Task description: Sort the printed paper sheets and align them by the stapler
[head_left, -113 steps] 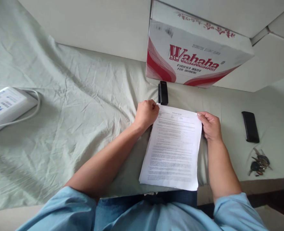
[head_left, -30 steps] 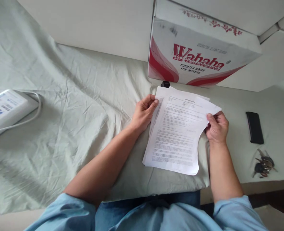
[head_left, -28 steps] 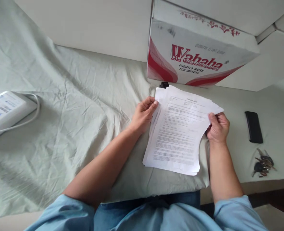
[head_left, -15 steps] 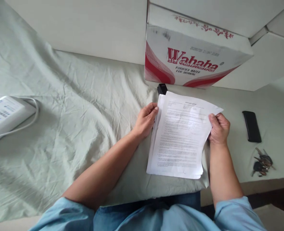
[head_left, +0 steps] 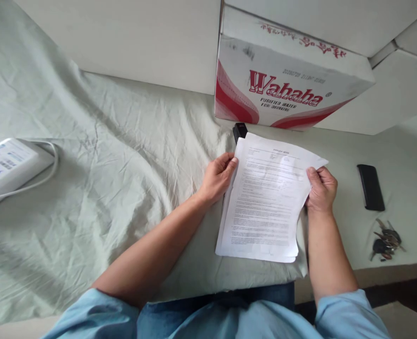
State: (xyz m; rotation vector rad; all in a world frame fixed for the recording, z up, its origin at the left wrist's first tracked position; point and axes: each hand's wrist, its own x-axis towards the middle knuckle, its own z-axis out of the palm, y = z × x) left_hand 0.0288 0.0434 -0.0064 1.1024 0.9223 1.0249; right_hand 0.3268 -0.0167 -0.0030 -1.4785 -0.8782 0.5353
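A small stack of printed paper sheets (head_left: pixel 265 202) is held between my two hands above the cloth-covered surface. My left hand (head_left: pixel 219 178) is closed on the stack's upper left edge, thumb on top. On the opposite side, my right hand (head_left: pixel 321 188) pinches the upper right edge, where the top sheet's corner sticks out past the thumb. The sheets overlap slightly out of line along the left and bottom edges. Just beyond their top edge lies a black object (head_left: pixel 240 130), partly covered by the paper; it may be a stapler, but its kind is unclear.
A Wahaha water carton (head_left: pixel 289 89) stands behind the papers against white panels. To the right lie a black phone (head_left: pixel 371 187) and a bunch of keys (head_left: pixel 387 240). A white box (head_left: pixel 13 165) with a white cable sits at far left on the wrinkled green cloth (head_left: pixel 98 188).
My left hand has shifted slightly right along with the stack's left edge, so the sheets lie a little closer together. My right hand keeps its hold.
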